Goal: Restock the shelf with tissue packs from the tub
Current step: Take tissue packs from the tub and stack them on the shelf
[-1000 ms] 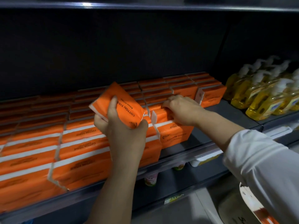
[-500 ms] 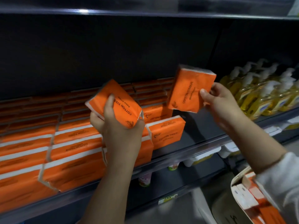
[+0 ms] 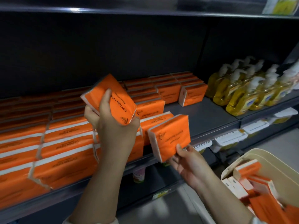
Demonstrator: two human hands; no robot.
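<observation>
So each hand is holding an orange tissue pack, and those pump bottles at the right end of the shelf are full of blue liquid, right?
Not quite. The head view shows the pump bottles holding yellow liquid, not blue. The rest stands: the left hand holds one orange tissue pack and the right hand holds another, in front of the shelf.

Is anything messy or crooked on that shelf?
A little. The tissue packs near the bare shelf sit turned at an angle, not lined up like the flat rows to the left. Each hand holds a tilted pack, left hand and right hand. Nothing looks spilled or torn.
</observation>
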